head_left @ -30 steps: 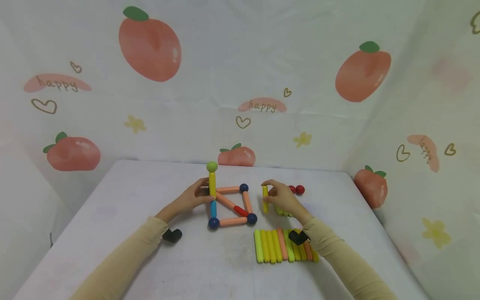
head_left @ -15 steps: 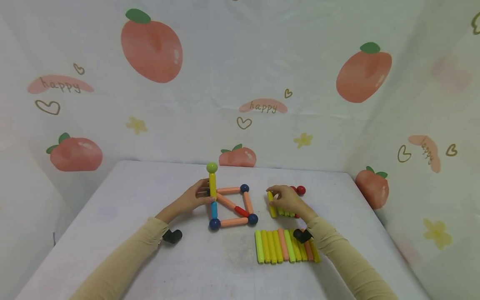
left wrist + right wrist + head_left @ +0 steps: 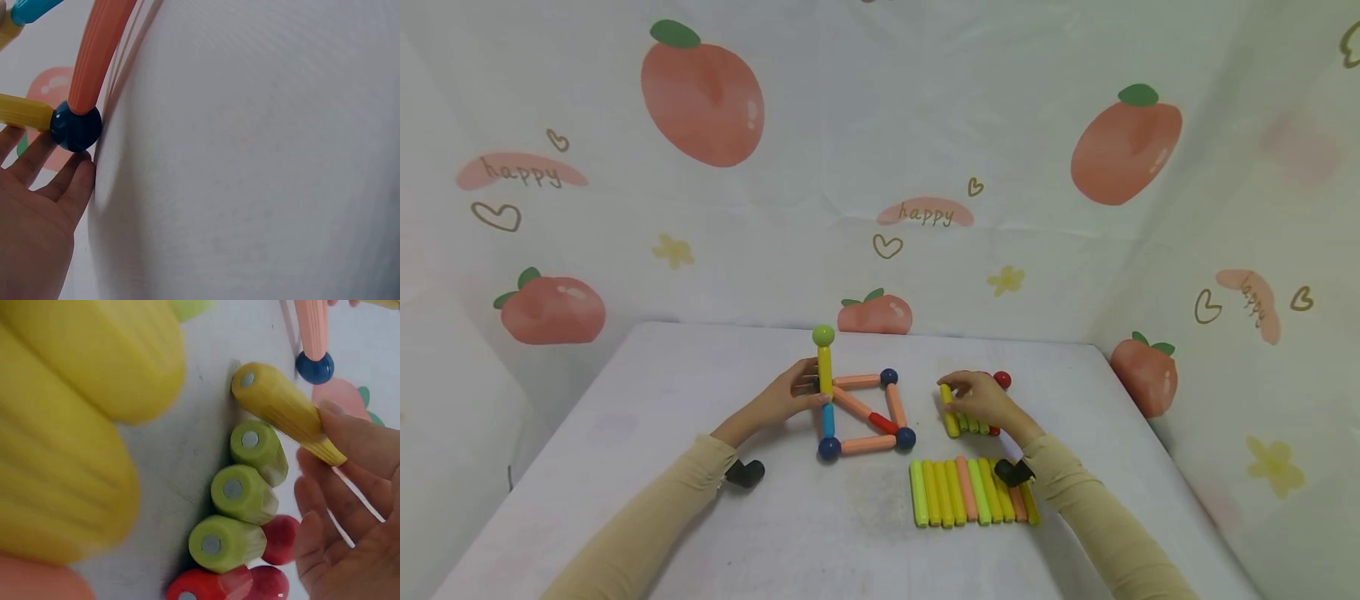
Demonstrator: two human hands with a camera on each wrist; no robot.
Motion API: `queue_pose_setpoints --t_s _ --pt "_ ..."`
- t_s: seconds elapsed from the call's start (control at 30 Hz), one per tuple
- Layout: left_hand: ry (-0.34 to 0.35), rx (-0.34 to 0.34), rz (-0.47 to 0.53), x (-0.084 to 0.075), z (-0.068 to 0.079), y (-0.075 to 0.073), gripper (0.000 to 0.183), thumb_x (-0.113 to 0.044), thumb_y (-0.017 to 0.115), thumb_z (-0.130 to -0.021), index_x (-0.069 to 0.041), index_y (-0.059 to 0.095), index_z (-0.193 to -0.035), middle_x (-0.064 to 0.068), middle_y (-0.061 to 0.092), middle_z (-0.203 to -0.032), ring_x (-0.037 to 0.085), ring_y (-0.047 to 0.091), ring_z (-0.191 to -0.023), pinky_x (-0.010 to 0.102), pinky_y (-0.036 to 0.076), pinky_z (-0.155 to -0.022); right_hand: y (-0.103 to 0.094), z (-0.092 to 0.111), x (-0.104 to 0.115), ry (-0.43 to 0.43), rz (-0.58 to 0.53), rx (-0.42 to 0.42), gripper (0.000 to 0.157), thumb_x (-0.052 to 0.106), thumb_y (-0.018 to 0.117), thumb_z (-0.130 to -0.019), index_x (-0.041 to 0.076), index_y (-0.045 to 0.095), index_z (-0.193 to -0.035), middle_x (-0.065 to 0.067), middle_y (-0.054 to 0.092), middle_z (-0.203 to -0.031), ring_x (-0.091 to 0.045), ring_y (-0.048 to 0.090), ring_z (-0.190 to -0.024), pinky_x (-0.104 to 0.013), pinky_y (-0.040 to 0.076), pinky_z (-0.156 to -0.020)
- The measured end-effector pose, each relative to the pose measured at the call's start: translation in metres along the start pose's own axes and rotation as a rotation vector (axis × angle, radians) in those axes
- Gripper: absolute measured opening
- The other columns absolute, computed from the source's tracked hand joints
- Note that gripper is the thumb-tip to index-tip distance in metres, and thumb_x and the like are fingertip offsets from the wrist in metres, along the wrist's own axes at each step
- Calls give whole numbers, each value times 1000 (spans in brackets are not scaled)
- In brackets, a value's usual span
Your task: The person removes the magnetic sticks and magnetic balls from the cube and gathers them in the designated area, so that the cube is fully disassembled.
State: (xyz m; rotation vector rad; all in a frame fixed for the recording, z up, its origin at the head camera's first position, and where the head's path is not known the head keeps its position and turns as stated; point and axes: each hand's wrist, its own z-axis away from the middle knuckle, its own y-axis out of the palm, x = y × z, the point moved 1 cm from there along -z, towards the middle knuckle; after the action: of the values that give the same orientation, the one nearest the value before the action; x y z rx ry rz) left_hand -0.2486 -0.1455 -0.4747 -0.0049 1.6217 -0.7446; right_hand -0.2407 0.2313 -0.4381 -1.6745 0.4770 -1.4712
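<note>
A frame of magnetic rods and balls lies on the table: orange rods [image 3: 868, 445], dark blue balls [image 3: 829, 448] and an orange-and-red diagonal. At its left side, my left hand [image 3: 782, 396] grips a yellow rod [image 3: 825, 367] topped by a green ball [image 3: 823, 335]; a blue rod [image 3: 828, 421] shows below. In the left wrist view, fingers are beside a dark blue ball [image 3: 76, 127] and the yellow rod joined to it. My right hand [image 3: 983, 400] pinches another yellow rod [image 3: 281, 406] between thumb and fingers, its lower end beside a row of light green rods [image 3: 232, 489].
A row of yellow, green and orange rods [image 3: 955, 492] lies in front of the right hand. Red balls [image 3: 1002, 380] sit behind that hand, and a red rod [image 3: 203, 584] ends the green row. Printed cloth hangs behind the table [image 3: 700, 533].
My right hand has moved slightly right and lowered the yellow rod from near upright to the end of the green row. My left hand stays put on the frame.
</note>
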Motion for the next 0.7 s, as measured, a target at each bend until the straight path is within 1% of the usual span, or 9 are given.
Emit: queue_pose_setpoints --t_s 0.17,0.23,0.33,0.43,0.47,0.5,0.53,0.63,0.7 --pt "4 2 9 0 -1 0 80 -37 69 -92 -11 26 -154 21 36 -156 43 36 -144 55 33 -118 -1 5 6 -15 -93 -12 31 13 72 -89 5 68 -119 -10 71 -113 -20 65 -97 -37 56 -88" --pt "6 3 4 0 -1 0 79 -37 69 -92 -11 26 -154 20 36 -155 43 36 -144 55 34 -118 -1 8 10 -8 -170 -4 32 13 71 -91 4 66 -121 -11 70 -116 -19 67 -96 -36 59 -87" --pt "6 3 7 0 -1 0 78 -36 68 -93 -11 26 -154 21 37 -155 43 37 -144 55 34 -118 1 14 18 -8 -316 26 36 14 70 -92 1 63 -124 -17 68 -118 -18 68 -91 -36 61 -83" --pt "8 2 9 1 -1 0 78 -35 68 -93 -11 26 -154 21 37 -155 43 37 -144 55 33 -118 8 23 30 -14 -425 70 39 16 69 -93 -2 60 -126 -20 65 -118 -18 69 -88 -36 61 -80" --pt "9 1 14 1 -1 -1 77 -34 68 -93 -11 26 -154 21 37 -155 43 37 -144 55 33 -118 12 26 34 -3 -453 82 39 16 69 -93 -1 60 -126 -19 66 -117 -18 68 -88 -36 61 -81" --pt "8 1 16 1 -1 -1 77 -33 68 -93 -11 26 -154 21 37 -155 44 37 -144 56 33 -118 17 28 38 1 -469 95 38 16 69 -93 -1 60 -126 -19 66 -117 -18 68 -89 -35 61 -81" --pt "8 1 21 -2 0 -1 77 -31 68 -94 -10 26 -154 22 37 -155 45 36 -144 57 32 -118 21 31 41 13 -477 105 37 16 68 -93 0 60 -126 -18 66 -116 -18 68 -89 -35 61 -82" --pt "7 0 23 -1 0 -1 77 -31 68 -93 -10 26 -154 22 37 -154 45 37 -143 57 32 -118 36 40 48 48 -503 133 34 17 69 -93 4 62 -124 -14 67 -112 -18 68 -90 -35 61 -83" --pt "4 1 22 0 -1 -1 77 -31 68 -93 -10 26 -154 22 37 -154 45 37 -143 57 33 -118 45 45 51 50 -495 147 32 19 70 -92 8 64 -121 -12 68 -109 -18 67 -89 -33 61 -82"
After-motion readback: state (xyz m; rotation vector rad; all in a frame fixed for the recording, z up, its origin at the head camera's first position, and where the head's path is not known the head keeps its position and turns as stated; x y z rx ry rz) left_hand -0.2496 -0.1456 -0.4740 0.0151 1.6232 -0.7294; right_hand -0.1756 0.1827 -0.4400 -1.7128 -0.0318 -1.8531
